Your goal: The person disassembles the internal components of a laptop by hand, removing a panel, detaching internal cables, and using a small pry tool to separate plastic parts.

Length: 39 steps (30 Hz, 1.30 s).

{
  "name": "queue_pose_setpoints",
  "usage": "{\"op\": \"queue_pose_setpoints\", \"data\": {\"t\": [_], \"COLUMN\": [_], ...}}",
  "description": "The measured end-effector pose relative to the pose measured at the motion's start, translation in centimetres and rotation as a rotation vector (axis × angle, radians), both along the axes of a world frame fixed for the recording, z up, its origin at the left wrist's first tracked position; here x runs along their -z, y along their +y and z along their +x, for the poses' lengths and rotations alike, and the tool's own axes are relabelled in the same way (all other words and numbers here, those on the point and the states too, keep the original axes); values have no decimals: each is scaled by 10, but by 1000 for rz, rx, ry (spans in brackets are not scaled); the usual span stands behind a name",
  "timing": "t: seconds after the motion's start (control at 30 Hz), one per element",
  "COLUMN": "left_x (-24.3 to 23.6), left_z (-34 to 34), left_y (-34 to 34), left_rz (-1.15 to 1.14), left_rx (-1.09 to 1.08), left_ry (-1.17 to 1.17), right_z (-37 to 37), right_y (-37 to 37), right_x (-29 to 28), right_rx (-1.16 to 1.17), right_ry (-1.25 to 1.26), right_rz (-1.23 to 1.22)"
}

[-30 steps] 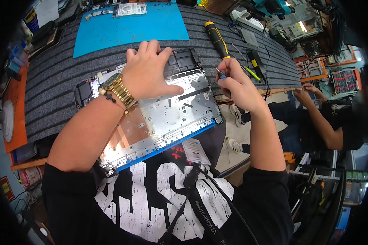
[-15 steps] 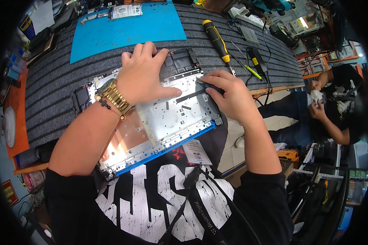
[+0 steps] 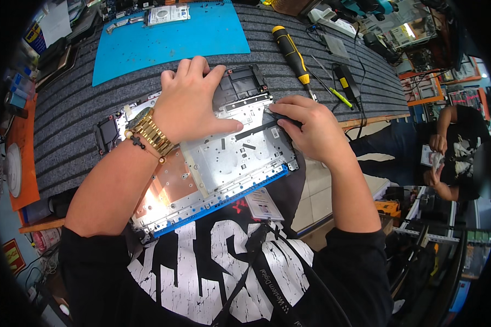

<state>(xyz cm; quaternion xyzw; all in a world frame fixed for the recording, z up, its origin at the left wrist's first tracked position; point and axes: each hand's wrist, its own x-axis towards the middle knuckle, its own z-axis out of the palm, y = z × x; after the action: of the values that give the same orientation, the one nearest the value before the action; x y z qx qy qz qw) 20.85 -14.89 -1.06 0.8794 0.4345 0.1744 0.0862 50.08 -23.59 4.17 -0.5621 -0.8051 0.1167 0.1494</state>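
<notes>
A laptop chassis (image 3: 218, 158) with a silver and copper-coloured inner plate and blue edging lies tilted across the table's near edge and against my shirt. My left hand (image 3: 188, 106) holds it from above, fingers bent over its far edge and thumb stretched along the plate. At the chassis's right side, my right hand (image 3: 315, 131) is closed, thumb and forefinger around something dark that I cannot make out. A black strip (image 3: 251, 131) on the plate runs toward those fingers. Part of the chassis is hidden under my left hand.
Beyond lies a blue mat (image 3: 174, 46) with a hard drive (image 3: 169, 14). A yellow-and-black screwdriver (image 3: 291, 54), a yellow-green pen-like tool (image 3: 341, 97) and a black adapter (image 3: 347, 82) are at the right. Another person (image 3: 447, 141) stands to the right, holding something small.
My hands and the chassis have barely moved; the right hand has shifted slightly. The person at the right has brought their hands lower.
</notes>
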Motion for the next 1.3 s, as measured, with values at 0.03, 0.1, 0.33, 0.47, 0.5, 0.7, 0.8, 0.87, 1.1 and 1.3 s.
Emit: {"op": "queue_pose_setpoints", "data": {"t": [0.03, 0.1, 0.33, 0.47, 0.5, 0.7, 0.8, 0.87, 1.1, 1.3], "left_x": [0, -1, -1, -2, -3, -3, -4, -5, -6, -4], "left_z": [0, 0, -1, 0, 0, 0, 0, 0, 0, 0], "left_y": [0, 1, 2, 5, 6, 8, 8, 7, 5, 5], "left_rz": [-3, -8, -10, -31, -35, -46, -42, -44, -49, -30], "left_rx": [1, 6, 30, 70, 77, 82, 87, 84, 64, 48], "left_ry": [-1, -8, -23, -46, -48, -46, -51, -46, -19, -15], "right_z": [0, 1, 4, 5, 6, 1, -4, -4, 13, 15], "right_y": [0, 1, 5, 6, 7, 5, 3, 3, 21, 23], "right_x": [0, -2, -4, -1, -1, 6, 11, 11, -7, -8], "right_rx": [-5, -25, -31, -74, -86, -29, 23, 30, -79, -141], "right_ry": [6, -8, -17, -48, -57, 43, 129, 157, 118, 100], "right_rz": [-1, 19, -4, 55, 61, 53, 29, 13, -94, -91]}}
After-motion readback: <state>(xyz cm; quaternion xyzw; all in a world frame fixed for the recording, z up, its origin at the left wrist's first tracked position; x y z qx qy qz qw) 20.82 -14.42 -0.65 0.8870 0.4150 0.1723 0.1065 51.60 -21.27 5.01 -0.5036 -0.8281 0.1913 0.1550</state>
